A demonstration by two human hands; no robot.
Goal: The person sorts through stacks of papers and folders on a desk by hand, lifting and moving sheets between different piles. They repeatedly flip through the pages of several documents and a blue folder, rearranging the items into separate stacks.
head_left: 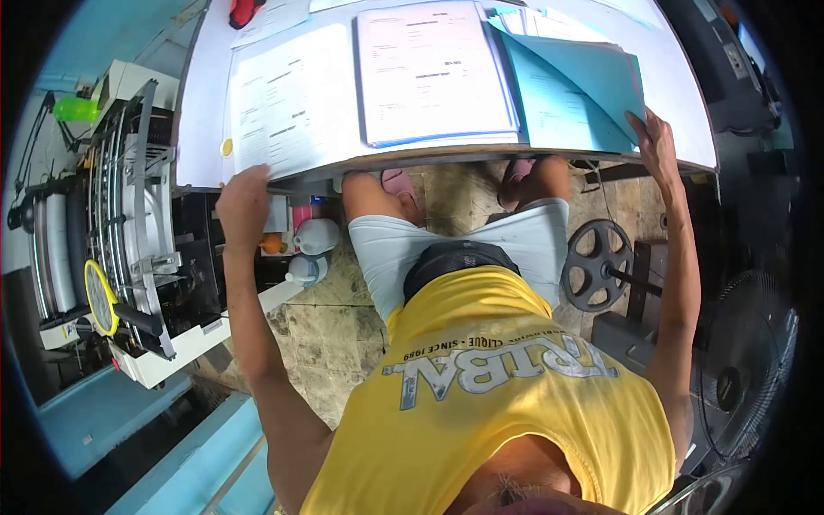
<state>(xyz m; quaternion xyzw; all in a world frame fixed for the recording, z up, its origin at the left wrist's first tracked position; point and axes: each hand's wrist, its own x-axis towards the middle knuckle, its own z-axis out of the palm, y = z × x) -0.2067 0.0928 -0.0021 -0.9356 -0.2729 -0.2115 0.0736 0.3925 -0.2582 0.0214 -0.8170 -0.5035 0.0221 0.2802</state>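
Note:
My left hand (245, 206) is at the near left edge of the table, its fingers at the lower corner of a printed white sheet (287, 94); whether they grip it is hidden. My right hand (656, 142) pinches the lower right corner of a blue-green sheet (601, 73), which is lifted and folded over another blue-green sheet (558, 107). Between the hands lies a thick stack of printed white pages (433, 77) with a blue edge at its bottom. More white papers stick out behind the blue-green sheets.
The white table (699, 129) has a dark near edge. A yellow round piece (227, 148) and a red object (246, 12) lie at its left. Left of me stands a machine with rollers (112, 215); at right are a black wheel (598, 264) and a fan (742, 369).

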